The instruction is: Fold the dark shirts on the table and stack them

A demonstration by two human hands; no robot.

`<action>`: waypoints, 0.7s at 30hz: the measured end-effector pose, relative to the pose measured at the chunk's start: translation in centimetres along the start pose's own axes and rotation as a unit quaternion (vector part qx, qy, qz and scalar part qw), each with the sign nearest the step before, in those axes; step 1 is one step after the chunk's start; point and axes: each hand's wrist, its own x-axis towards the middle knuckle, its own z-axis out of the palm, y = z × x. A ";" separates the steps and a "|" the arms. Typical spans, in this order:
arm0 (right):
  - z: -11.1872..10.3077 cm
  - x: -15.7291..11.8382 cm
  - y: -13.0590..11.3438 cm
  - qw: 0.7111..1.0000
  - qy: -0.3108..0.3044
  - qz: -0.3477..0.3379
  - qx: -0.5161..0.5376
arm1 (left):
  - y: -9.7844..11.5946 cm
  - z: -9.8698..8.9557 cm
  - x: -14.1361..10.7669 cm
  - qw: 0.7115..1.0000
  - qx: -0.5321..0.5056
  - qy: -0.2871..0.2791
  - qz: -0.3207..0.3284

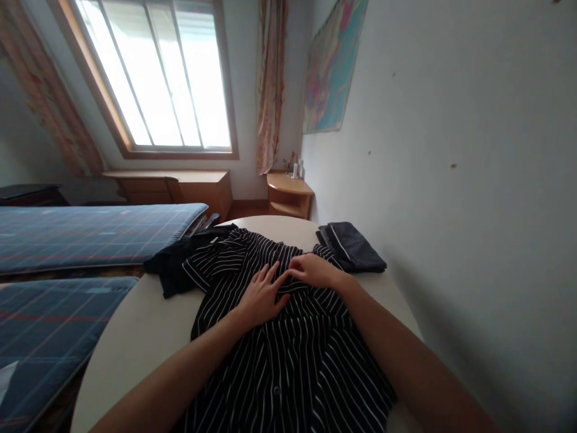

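L hand (261, 300): palm down on striped shirt (288, 349), fingers loosely spread, likely steadying it.
R hand (313, 270): fingertips bunched nr L fingers; we can't tell if they're pinching fabric.
Striped shirt: under both hands, prob. spread so we get the front flat.
Folded dark clothes (356, 246): right of R hand, prob. leaving us room.
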 end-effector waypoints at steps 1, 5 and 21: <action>-0.1 0.9 0.7 0.999 0.039 0.030 -0.015 | -0.2 0.6 -0.2 1.000 -0.013 -0.013 -0.005; -0.1 4.3 4.1 0.982 0.088 0.160 -0.052 | -0.8 1.4 -0.9 0.998 -0.040 -0.046 -0.006; 1.7 7.5 7.4 0.950 0.026 0.299 -0.082 | -0.4 0.7 -1.0 0.997 -0.048 -0.050 -0.016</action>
